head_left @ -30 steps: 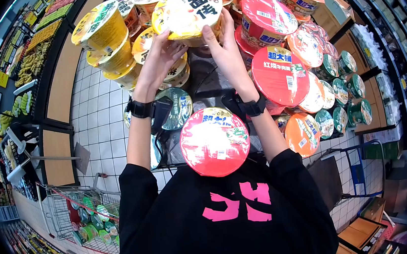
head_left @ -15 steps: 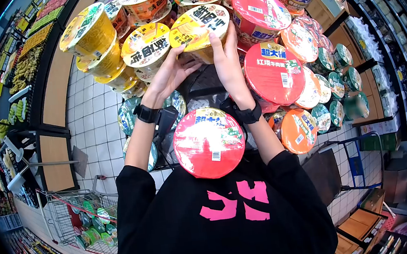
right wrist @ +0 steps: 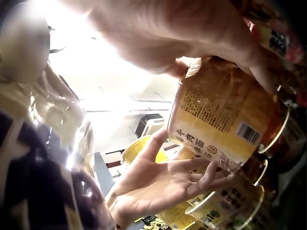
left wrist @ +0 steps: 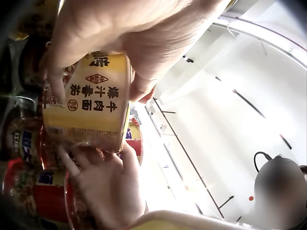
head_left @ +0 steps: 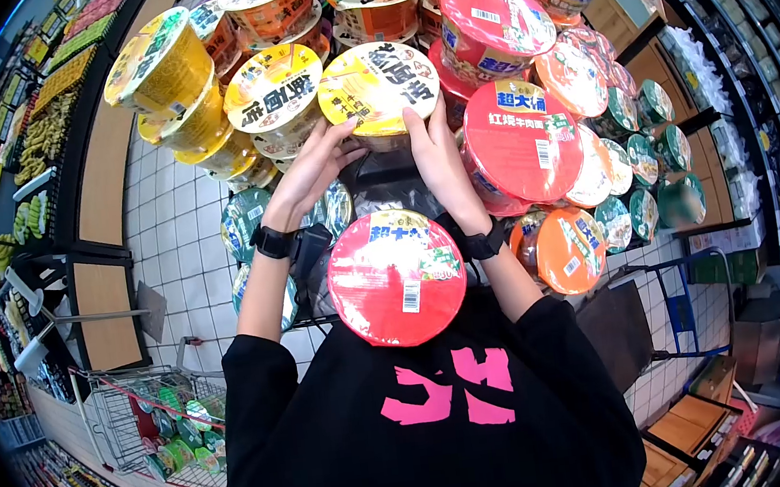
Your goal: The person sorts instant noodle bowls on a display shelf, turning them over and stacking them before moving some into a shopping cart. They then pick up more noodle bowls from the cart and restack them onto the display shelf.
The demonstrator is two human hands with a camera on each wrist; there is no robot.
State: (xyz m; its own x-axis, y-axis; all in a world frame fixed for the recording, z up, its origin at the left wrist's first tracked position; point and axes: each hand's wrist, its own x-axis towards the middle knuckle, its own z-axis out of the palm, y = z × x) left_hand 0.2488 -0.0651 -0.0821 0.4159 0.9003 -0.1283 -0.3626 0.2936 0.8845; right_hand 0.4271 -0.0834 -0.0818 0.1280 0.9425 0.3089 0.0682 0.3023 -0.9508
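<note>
Both hands hold a yellow noodle bowl (head_left: 378,88) upright between them at the near side of the stacks. The left hand (head_left: 315,164) has its thumb at the rim and its fingers spread beneath the near left side. On the right side, the right hand (head_left: 439,157) grips the bowl, thumb on the lid edge. The left wrist view shows the bowl's printed wall (left wrist: 91,103) between the two hands; in the right wrist view its barcode side (right wrist: 220,112) faces the camera. Another yellow bowl (head_left: 274,89) stands just left of it.
A red bowl (head_left: 396,278) is close to the person's chest. Red bowls (head_left: 523,149) are piled at the right, yellow stacks (head_left: 164,67) at the left, green bowls (head_left: 243,221) lower down. A shopping cart (head_left: 132,413) stands at the lower left, shelves along both sides.
The hands have brought the yellow bowl down and nearer from its raised place among the stacks. Its lid now lies more level, beside the other yellow bowl.
</note>
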